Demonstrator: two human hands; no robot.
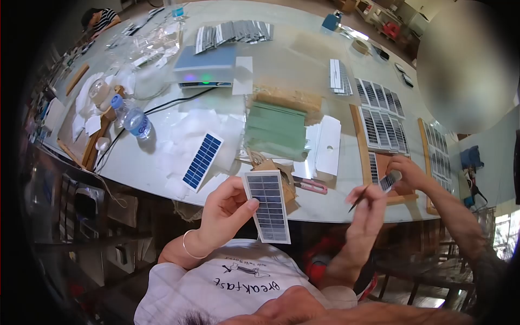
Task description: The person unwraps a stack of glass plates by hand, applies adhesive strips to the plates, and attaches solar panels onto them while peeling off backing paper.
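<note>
My left hand [230, 208], with a bracelet at its wrist, grips a white-edged solar panel [268, 208] by its left edge above the table's front edge. My right hand [368, 214] is raised to the right, its fingers closed round a thin, dark, pointed tool [358, 199]. A bluer solar panel [202, 161] lies tilted on white sheets at the left. Behind the held panel are a torn cardboard piece [266, 164] and a pink-handled cutter [312, 186]. Farther back lies a green stack [276, 130], with white cards [328, 145] beside it.
At the right, a co-worker's hand [406, 172] holds a small panel near a wooden-edged tray [358, 135] and rows of panels [383, 127]. Left are a water bottle [135, 122], a black cable [176, 101] and a lit box [205, 67]. Another person [101, 20] is far left.
</note>
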